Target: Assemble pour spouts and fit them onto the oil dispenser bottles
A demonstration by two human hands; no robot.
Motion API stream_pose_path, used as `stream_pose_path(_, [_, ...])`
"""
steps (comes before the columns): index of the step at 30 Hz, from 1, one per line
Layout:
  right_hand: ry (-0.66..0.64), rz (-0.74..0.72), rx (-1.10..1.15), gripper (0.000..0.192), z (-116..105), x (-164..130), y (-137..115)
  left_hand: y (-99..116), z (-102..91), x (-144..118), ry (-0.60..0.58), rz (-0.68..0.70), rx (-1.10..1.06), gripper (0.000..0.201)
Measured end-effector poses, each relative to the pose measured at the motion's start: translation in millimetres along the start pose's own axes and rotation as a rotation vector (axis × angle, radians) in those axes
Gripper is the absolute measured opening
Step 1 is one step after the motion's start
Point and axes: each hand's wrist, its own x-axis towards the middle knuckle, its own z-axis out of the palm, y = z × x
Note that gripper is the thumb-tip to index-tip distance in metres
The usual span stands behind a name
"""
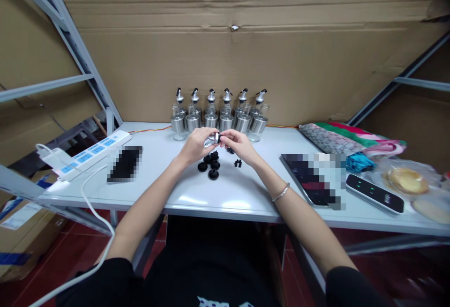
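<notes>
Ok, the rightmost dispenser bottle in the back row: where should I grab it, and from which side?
Grip the rightmost bottle around its steel-sleeved lower body, coming from the right, where the table lies bare. Its neighbour crowds the left side. It stands upright, and the angled spout on top looks too narrow and slick for a steady hold, so avoid that.
</notes>
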Motion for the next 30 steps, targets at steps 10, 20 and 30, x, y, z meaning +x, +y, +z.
stream_pose_path(10, [0.081, -0.125, -0.134, 0.022, 2.8, -1.7, -0.9, -6.4, -8.5, 3.4, -0.087, -0.085, -0.067, 0.035])
stream_pose_path(20, [0.111, -0.263, -0.343, 0.016, 6.3, -5.3, -4.6, -2.4, -14.8, 6.7, -0.192, -0.371, -0.471, 0.035])
stream_pose_path(30, [0.1, -0.571, -0.642, 0.011, 9.0, -8.9, -4.3, -6.8, -14.0, 6.0, -0.261, -0.471, -0.653, 0.042])
